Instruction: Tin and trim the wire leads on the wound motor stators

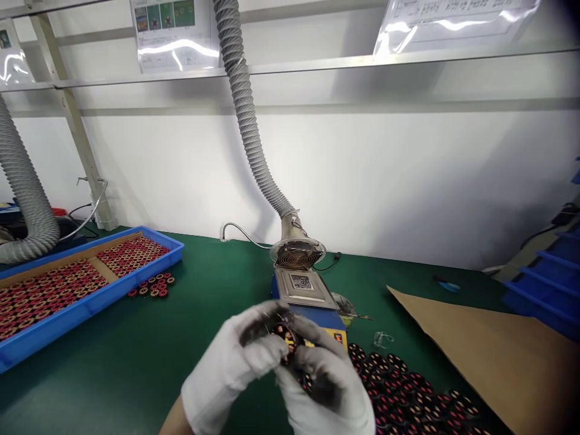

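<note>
- So both hands are up over the green table (217, 302), in front of the box with the metal top (306, 289), pretty much mid-table from side to side, with the box behind them toward the back edge.
- Left hand (233, 359): white glove, dark smudged fingertips. Comes in from the near edge, forearm slanting up and to the right, bare wrist showing. Thumb lies forward, fingers curled over the top, pinched on a small ring (286, 339).
- Right hand (333, 380): also gloved and smudged, leaning in from the other side, fingers bent inward and clamped on that same ring. There's a second ring (307, 382) lower down by its fingers; can't tell how that one's gripped.
- The held ring sits between the two hands, off the table, partly covered by fingers.
- Pile of rings (408, 396) by the right hand, toward the table's near right corner, with a brown sheet (493, 344) next to it.
- Blue tray (90, 308) full of rings at the table's left side.
</note>
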Tool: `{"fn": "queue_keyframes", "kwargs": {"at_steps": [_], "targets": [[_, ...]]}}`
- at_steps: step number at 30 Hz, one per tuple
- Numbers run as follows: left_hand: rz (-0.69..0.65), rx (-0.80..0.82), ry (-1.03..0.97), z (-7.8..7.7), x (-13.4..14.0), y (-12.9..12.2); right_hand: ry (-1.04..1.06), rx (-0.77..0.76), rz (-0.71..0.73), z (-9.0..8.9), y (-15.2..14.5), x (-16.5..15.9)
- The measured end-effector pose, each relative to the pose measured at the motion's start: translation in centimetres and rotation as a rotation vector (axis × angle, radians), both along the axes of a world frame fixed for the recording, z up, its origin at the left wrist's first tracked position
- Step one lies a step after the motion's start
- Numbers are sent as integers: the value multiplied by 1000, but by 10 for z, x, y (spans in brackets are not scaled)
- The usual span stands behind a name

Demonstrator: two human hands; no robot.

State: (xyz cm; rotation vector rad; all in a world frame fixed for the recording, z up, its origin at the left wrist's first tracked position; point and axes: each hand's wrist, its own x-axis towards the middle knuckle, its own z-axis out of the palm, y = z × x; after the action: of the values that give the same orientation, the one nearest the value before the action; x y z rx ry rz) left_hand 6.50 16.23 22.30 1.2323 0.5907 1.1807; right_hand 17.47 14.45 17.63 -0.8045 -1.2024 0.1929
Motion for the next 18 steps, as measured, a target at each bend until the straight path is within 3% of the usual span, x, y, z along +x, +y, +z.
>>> {"fn": "queue_keyframes", "kwargs": {"at_steps": [1, 3, 8, 10, 14, 18], "targets": [[-30, -21, -48, -3, 6, 0, -102, 52, -50, -1, -2, -2], [60, -65, -178, -10, 16, 0, -181, 90, -113, -3, -5, -6], [320, -61, -484, -11, 14, 1, -32, 41, -205, 0, -6, -11], [361, -49, -375, -5, 7, 2, 8, 57, -220, 2, -5, -11], [337, -94, 26, 3, 5, 3, 38, 62, -223, 2, -4, -13], [488, 7, -231, -1, 9, 1, 45, 52, -198, 0, -4, -13]]}}
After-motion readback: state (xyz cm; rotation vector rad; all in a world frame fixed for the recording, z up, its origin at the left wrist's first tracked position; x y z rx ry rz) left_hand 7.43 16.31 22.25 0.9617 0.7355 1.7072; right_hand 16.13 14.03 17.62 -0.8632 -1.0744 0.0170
